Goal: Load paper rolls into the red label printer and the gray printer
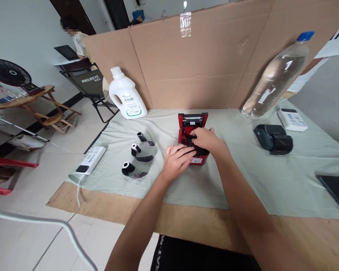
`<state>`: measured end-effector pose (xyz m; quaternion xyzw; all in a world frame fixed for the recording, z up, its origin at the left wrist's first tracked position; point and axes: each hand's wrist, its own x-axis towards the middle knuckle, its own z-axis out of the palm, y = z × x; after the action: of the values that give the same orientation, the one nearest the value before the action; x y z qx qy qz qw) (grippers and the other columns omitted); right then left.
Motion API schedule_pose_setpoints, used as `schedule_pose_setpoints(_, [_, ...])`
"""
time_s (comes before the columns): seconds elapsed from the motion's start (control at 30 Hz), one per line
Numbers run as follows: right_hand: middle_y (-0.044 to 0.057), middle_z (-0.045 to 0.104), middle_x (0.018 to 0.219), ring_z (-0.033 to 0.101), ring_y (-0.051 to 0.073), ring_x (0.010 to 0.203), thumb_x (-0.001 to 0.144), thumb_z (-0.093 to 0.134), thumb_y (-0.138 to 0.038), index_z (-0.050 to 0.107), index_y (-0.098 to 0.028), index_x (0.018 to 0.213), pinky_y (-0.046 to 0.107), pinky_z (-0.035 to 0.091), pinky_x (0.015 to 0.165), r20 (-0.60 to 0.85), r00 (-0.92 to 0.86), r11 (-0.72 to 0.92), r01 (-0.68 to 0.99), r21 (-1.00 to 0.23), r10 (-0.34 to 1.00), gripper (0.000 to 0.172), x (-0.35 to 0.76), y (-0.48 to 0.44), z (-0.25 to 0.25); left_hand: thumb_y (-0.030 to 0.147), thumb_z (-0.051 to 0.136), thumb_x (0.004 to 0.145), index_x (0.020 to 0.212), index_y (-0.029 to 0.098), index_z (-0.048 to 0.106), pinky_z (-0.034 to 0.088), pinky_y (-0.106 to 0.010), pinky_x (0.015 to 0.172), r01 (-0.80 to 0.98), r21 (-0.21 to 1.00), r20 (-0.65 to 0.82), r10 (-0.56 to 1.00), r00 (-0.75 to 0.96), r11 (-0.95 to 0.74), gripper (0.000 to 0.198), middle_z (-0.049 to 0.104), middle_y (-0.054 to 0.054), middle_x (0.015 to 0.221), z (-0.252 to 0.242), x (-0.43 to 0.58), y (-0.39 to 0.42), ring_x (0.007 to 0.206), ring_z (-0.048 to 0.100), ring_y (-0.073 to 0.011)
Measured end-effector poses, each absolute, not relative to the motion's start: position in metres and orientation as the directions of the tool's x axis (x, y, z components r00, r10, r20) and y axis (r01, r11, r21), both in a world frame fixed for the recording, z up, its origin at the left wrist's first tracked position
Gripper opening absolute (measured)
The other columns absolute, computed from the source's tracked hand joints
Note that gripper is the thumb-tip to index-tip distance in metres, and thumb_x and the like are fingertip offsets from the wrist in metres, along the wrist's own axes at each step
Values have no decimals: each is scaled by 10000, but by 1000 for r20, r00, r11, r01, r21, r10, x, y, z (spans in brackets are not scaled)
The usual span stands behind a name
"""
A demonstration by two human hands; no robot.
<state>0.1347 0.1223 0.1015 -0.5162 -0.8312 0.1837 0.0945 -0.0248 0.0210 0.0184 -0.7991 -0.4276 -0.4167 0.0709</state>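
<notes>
A small red printer (192, 124) stands open on the pale green cloth (243, 177), its lid raised toward the cardboard wall. My right hand (207, 140) lies over the open compartment, fingers curled on a black roll inside. My left hand (177, 160) rests against the printer's front left side, fingers bent and touching the same black part. Three black ribbon rolls (135, 158) with loose tails lie on the cloth to the left of my left hand.
A white detergent bottle (126, 96) stands at back left, a clear water bottle (277, 75) leans at back right. A black printer (274, 138), a white device (292, 119), a power bank (90, 160) and a dark phone (337, 190) lie around. A person sits far left.
</notes>
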Motion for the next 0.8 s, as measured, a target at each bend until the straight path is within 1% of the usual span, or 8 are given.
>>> schedule_pose_setpoints(0.1, [73, 722, 862, 632, 247, 845, 885, 530, -196, 719, -211, 824, 441, 419, 915, 162, -369, 392, 721, -571, 915, 199, 150, 120, 117, 263, 594, 992, 1185, 320, 744, 371, -407, 953, 742, 241, 733, 619, 283, -625, 251, 778, -14, 1175, 18, -25, 20, 1107, 639, -223])
schedule_pose_setpoints(0.2, [121, 701, 1088, 624, 255, 954, 922, 500, -255, 711, -191, 1038, 409, 456, 916, 426, -146, 417, 627, -658, 893, 249, 160, 129, 121, 240, 616, 981, 1188, 328, 741, 375, -390, 914, 718, 229, 755, 586, 296, -658, 258, 788, -3, 1143, 18, -24, 18, 1040, 654, -210])
schedule_pose_setpoints(0.27, [139, 655, 1228, 616, 252, 1009, 913, 522, -281, 683, -181, 1148, 408, 462, 939, 481, -107, 452, 562, -693, 870, 302, 161, 140, 115, 235, 621, 979, 1177, 333, 743, 382, -380, 880, 714, 199, 770, 558, 310, -671, 252, 794, -1, 1115, 19, -23, 17, 996, 662, -204])
schedule_pose_setpoints(0.47, [54, 660, 934, 611, 200, 825, 781, 562, -281, 710, -182, 923, 380, 503, 818, 253, -136, 279, 226, -934, 958, 228, 165, 154, 85, 198, 627, 976, 1152, 288, 735, 400, -357, 857, 760, 65, 808, 481, 340, -646, 226, 798, 11, 1103, 21, -21, 15, 953, 656, -175])
schedule_pose_setpoints(0.57, [73, 641, 1138, 609, 242, 1012, 697, 591, -252, 707, -215, 1086, 428, 507, 922, 191, -97, 207, 200, -958, 977, 408, 168, 133, 61, 213, 616, 982, 1166, 288, 729, 414, -352, 873, 770, 37, 801, 480, 359, -637, 228, 793, 9, 1120, 20, -21, 14, 962, 657, -168])
schedule_pose_setpoints(0.67, [80, 540, 1417, 536, 273, 1268, 726, 629, -304, 609, -279, 1327, 472, 456, 1081, 158, -63, 164, 114, -980, 985, 601, 168, 111, 36, 224, 597, 990, 1175, 316, 725, 427, -351, 896, 769, 35, 793, 486, 368, -638, 243, 789, 9, 1126, 17, -21, 15, 964, 660, -166])
schedule_pose_setpoints(0.73, [65, 532, 1468, 518, 267, 1331, 790, 617, -366, 556, -298, 1389, 476, 432, 1133, 122, -98, 120, -24, -992, 988, 606, 166, 102, 23, 274, 614, 983, 1200, 327, 711, 433, -359, 936, 785, 80, 799, 510, 318, -614, 243, 774, -8, 1168, 15, -21, 16, 1025, 656, -185])
schedule_pose_setpoints(0.8, [51, 548, 1480, 518, 261, 1354, 835, 592, -389, 542, -296, 1403, 468, 429, 1151, 117, -120, 102, -126, -987, 986, 578, 163, 99, 15, 419, 643, 958, 1322, 292, 644, 429, -391, 1001, 827, 197, 785, 590, 190, -527, 386, 712, -74, 1301, 13, -22, 19, 1166, 625, -237])
